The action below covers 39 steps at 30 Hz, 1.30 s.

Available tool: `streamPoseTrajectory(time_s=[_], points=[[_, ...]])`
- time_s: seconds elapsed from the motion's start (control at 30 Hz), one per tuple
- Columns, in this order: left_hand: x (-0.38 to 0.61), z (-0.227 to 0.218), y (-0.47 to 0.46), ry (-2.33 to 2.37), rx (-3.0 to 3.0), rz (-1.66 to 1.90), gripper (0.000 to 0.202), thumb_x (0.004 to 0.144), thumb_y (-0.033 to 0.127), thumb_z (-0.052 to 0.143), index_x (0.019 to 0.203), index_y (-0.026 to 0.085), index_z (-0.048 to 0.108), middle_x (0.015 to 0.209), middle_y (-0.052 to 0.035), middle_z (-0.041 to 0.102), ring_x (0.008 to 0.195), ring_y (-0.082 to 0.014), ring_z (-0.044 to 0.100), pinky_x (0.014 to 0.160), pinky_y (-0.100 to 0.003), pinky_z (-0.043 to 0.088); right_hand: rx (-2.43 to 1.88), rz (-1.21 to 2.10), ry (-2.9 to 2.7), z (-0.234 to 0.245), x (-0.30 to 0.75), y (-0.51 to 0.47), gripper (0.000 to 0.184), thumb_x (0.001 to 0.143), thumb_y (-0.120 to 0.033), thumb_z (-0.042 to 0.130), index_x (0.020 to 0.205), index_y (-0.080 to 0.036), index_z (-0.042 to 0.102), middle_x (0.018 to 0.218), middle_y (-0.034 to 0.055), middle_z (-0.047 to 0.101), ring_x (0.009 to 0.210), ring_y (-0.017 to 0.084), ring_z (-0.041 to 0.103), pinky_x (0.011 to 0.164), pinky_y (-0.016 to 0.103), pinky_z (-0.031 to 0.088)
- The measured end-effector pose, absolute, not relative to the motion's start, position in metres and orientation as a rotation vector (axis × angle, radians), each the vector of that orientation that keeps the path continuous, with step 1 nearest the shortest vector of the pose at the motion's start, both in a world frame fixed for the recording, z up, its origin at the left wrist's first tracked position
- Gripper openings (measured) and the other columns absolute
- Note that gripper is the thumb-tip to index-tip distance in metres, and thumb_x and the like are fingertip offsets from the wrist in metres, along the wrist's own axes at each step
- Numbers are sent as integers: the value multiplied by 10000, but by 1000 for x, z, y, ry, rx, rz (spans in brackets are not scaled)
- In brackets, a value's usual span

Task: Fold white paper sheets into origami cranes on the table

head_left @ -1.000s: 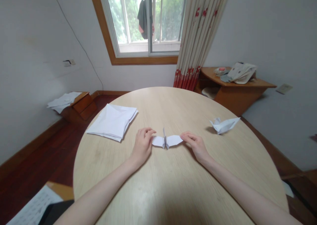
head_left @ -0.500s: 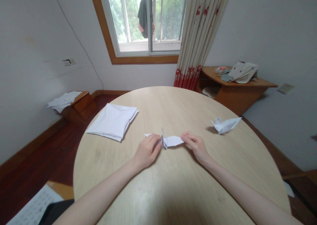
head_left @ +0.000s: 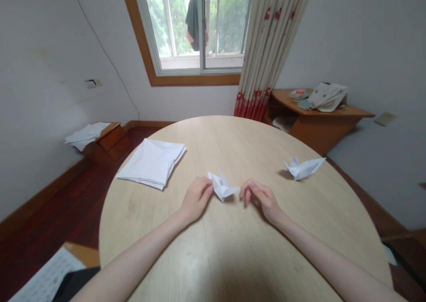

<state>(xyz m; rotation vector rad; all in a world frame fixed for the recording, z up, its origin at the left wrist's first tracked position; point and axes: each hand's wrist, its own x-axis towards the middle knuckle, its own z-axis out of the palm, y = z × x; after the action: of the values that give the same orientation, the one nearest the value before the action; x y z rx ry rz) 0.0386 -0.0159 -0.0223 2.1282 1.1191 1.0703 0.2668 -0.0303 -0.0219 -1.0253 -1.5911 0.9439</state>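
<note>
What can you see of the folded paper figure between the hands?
The folded paper figure is white, creased sheet paper, with pointed flaps rising at its far side and a tip pointing right. It sits on the table. The left hand pinches its left edge; right hand contact is unclear.

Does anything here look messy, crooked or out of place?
Nothing is spilled or damaged. The paper stack on the table is fanned unevenly, and loose sheets overhang the low cabinet by the wall.
</note>
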Motion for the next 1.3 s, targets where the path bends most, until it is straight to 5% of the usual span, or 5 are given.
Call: streamPoseTrajectory(time_s=[0.4, 0.67, 0.83, 1.1, 1.3], points=[[42, -21, -24, 939, 2316, 1072, 223, 962, 273, 415, 905, 186, 612, 894, -69, 666, 863, -208, 572, 796, -347, 434, -1100, 1002, -1598, -19, 260, -30, 321, 730, -508, 683, 846, -215, 618, 749, 7, 575, 641, 158, 486, 597, 282, 373], [42, -18, -30, 868, 2376, 1061, 175, 956, 238, 437, 1060, 189, 569, 1033, -87, 646, 976, -211, 573, 874, -362, 452, -1081, 874, -1846, -20, 258, -32, 314, 824, -467, 598, 643, -212, 573, 660, -1, 519, 637, 161, 459, 598, 290, 339], [40, -18, -33, 845, 2474, 1147, 438, 930, 206, 488, 1346, 234, 355, 1262, -121, 520, 1174, -228, 502, 987, -401, 432, -1052, 818, -1896, -19, 258, -34, 345, 869, -471, 552, 643, -209, 544, 655, -3, 514, 635, 156, 463, 600, 285, 344], [38, -17, -32, 781, 2677, 1214, 547, 919, 171, 491, 1411, 290, 281, 1303, -114, 440, 1123, -223, 520, 904, -384, 498, -1023, 753, -1958, -23, 259, -36, 350, 913, -451, 504, 672, -198, 519, 655, -8, 501, 623, 140, 461, 591, 272, 350], [38, -16, -33, 843, 2745, 1175, 437, 924, 213, 489, 1345, 235, 374, 1282, -136, 437, 1100, -237, 533, 868, -386, 512, -1003, 812, -1967, -25, 260, -36, 354, 875, -499, 546, 696, -194, 534, 653, -18, 489, 584, 126, 429, 548, 261, 332]])
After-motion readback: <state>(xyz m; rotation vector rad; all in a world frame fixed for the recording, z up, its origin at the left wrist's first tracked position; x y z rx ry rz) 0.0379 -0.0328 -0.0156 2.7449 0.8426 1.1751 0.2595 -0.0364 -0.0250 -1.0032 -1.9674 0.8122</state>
